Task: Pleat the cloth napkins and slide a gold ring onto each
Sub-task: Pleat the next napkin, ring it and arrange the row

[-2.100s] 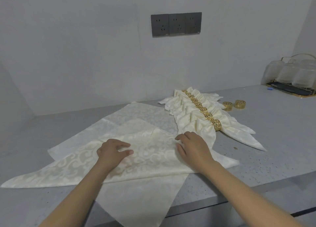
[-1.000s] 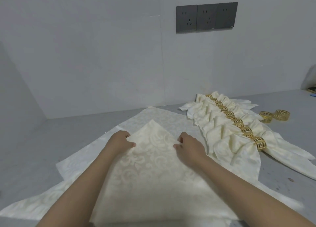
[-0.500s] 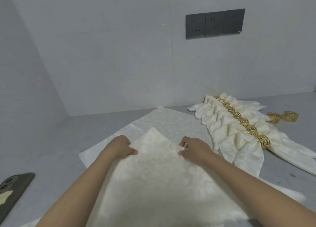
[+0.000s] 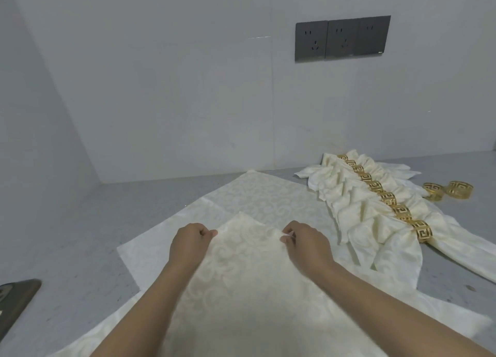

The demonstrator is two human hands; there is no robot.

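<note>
Counter [image 4: 80, 235]: curled fingers [image 4: 206, 233] pinch napkin [image 4: 247, 249].

My grey speckled worktop [image 4: 80, 222] meets the wall at its far edge. Flat cream napkins [image 4: 263, 195] lie spread across its middle. Toward the right edge a row of pleated, ringed napkins [image 4: 375, 211] runs diagonally, with two loose gold rings [image 4: 447, 190] beside it. A dark phone [image 4: 16, 300] lies at the left edge.

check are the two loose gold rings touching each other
Cannot tell: in the head view the left loose ring overlaps the right one, showing neither gap nor contact.
</note>
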